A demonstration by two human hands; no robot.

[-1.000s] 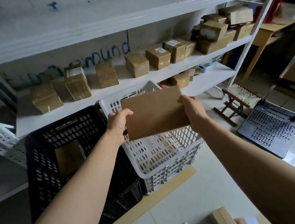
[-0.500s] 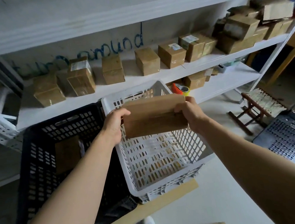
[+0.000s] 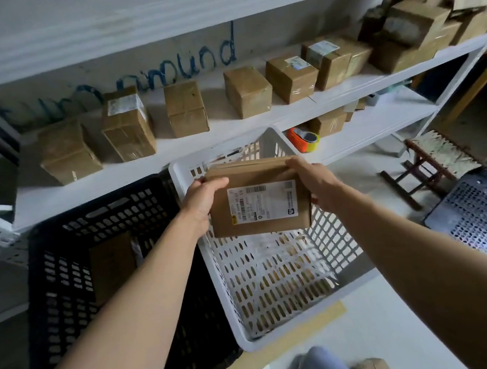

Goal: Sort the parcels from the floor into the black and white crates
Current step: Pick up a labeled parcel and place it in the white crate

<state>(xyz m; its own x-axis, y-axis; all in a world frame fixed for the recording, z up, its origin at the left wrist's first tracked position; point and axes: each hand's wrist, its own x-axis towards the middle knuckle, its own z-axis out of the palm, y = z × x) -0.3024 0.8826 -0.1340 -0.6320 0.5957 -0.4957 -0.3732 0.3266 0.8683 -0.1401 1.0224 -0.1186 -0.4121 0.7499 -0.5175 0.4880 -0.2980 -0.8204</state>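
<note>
Parcel (image 3: 259, 203): hovering label-up over white crate (image 3: 277, 277); black crate (image 3: 65, 280) sitting at 9 o'clock.
Hands: left hand (image 3: 201, 201) and right hand (image 3: 315, 182) gripping its 9 and 3 o'clock edges.
Handling: seeming light, stiff cardboard; side edges suiting grip.

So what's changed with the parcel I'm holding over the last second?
The parcel has been flipped over in both hands: its plain brown face showed before, and now the white shipping label faces the camera. The left hand and right hand still grip its two ends above the white crate. The black crate and the lone parcel inside it are unchanged.
</note>
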